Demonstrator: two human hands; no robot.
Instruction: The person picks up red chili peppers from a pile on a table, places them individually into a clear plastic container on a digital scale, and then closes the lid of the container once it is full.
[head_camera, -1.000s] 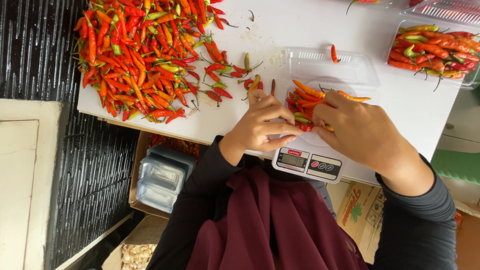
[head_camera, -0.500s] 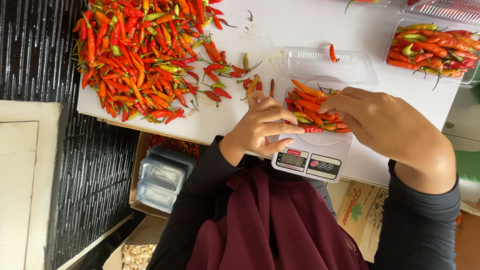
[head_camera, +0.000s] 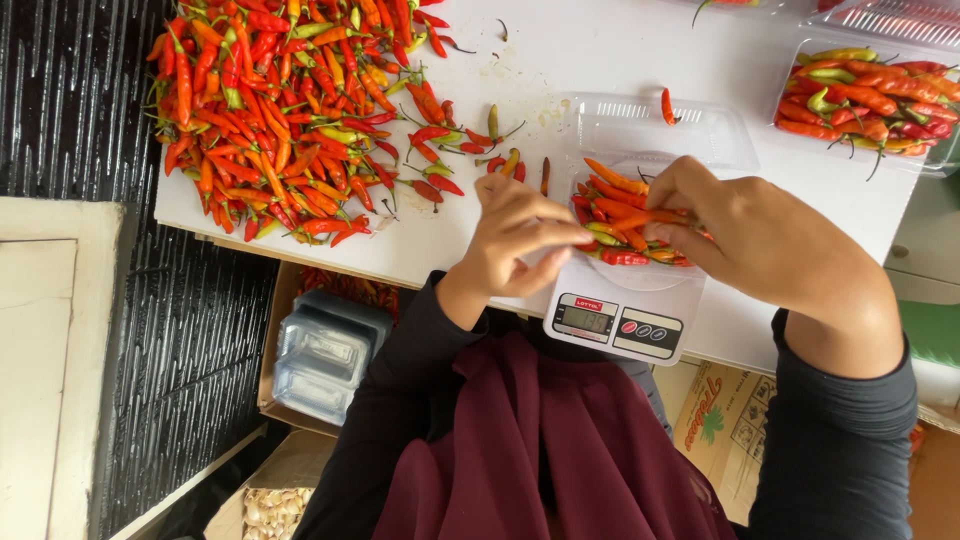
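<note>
A white digital kitchen scale (head_camera: 615, 322) sits at the near edge of the white table (head_camera: 600, 50). On it stands a clear plastic tray holding red, orange and green chilies (head_camera: 622, 215). My left hand (head_camera: 515, 240) rests at the tray's left side, fingertips pinched among the chilies. My right hand (head_camera: 760, 235) covers the tray's right side, with its fingers on the chilies. The tray's open clear lid (head_camera: 655, 125) lies just beyond, with one red chili on it.
A large heap of loose chilies (head_camera: 285, 110) covers the table's left part. A filled clear tray of chilies (head_camera: 865, 95) stands at the far right. Below the table are a cardboard box with stacked clear containers (head_camera: 325, 355), another printed box (head_camera: 725, 425) and some garlic (head_camera: 270, 510).
My right hand has slid right, off the tray's middle, uncovering more of the chilies. My left hand stays at the tray's left edge.
</note>
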